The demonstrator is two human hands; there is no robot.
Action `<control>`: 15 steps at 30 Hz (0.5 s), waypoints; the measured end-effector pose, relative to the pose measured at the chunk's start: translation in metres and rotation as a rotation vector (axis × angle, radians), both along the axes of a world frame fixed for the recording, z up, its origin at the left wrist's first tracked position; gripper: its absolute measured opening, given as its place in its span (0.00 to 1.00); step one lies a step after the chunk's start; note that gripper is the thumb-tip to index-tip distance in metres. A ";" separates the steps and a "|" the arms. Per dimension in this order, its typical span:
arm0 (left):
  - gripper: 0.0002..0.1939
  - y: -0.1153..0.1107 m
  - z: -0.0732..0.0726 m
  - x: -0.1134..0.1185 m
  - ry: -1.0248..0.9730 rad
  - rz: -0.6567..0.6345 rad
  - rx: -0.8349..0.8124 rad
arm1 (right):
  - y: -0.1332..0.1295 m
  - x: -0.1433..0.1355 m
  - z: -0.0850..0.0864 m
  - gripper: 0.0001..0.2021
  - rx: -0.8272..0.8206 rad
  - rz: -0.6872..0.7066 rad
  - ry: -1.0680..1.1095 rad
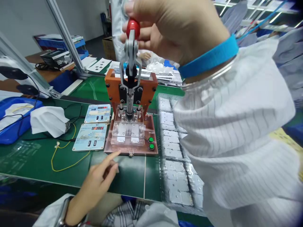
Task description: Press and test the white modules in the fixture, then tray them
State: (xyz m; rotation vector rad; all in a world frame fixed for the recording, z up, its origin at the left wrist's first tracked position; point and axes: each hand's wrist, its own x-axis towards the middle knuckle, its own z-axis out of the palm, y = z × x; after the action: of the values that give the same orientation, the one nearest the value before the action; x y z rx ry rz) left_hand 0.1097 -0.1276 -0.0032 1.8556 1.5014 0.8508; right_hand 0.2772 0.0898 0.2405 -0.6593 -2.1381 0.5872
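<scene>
My right hand (165,28) is raised at the top, its thumb and fingers around the red knob (133,26) of an upright toggle clamp lever (131,47). The lever belongs to a press fixture with an orange frame (149,86). Beneath its plunger, a clear acrylic nest (128,142) bears two small white plates (135,132). My left hand (98,176) holds nothing; its index finger stretches toward the front edge of the fixture's reddish base (118,149), and the thumb is apart from it. Whether that fingertip touches the base I cannot tell.
Left of the fixture lie two counter boxes (91,137) with red digits, and a yellow wire (71,165). Two green buttons (151,146) sit on the base. At right, a clear tray (165,159) holds several silvery plates. A blue bin (23,126) stands far left; another person's hand (145,56) shows behind.
</scene>
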 end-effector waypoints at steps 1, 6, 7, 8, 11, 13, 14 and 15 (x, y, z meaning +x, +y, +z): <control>0.17 0.002 0.003 -0.012 0.045 0.016 0.035 | -0.012 -0.002 0.001 0.08 -0.035 -0.002 0.078; 0.17 0.042 0.014 -0.071 0.262 -0.018 0.228 | -0.077 0.005 -0.011 0.25 0.160 0.118 0.275; 0.19 0.053 0.013 -0.081 0.289 -0.054 0.218 | -0.087 0.007 -0.018 0.19 0.194 0.165 0.244; 0.23 0.065 0.012 -0.090 0.316 -0.082 0.188 | -0.095 0.010 -0.027 0.15 0.238 0.198 0.196; 0.38 0.099 0.004 -0.111 0.424 -0.135 0.052 | -0.108 0.014 -0.060 0.11 0.406 0.185 0.074; 0.50 0.117 -0.002 -0.120 0.503 -0.175 -0.034 | -0.110 0.014 -0.085 0.12 0.484 0.145 0.054; 0.55 0.124 -0.004 -0.122 0.534 -0.202 -0.066 | -0.110 0.013 -0.096 0.12 0.517 0.135 0.053; 0.58 0.129 -0.006 -0.124 0.559 -0.229 -0.092 | -0.109 0.012 -0.106 0.13 0.544 0.127 0.049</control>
State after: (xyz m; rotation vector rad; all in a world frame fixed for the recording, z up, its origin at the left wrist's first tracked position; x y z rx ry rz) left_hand -0.0145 0.0015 -0.0096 2.2529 1.5599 0.1509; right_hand 0.2897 -0.0195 0.1342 -0.2067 -2.1691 0.0678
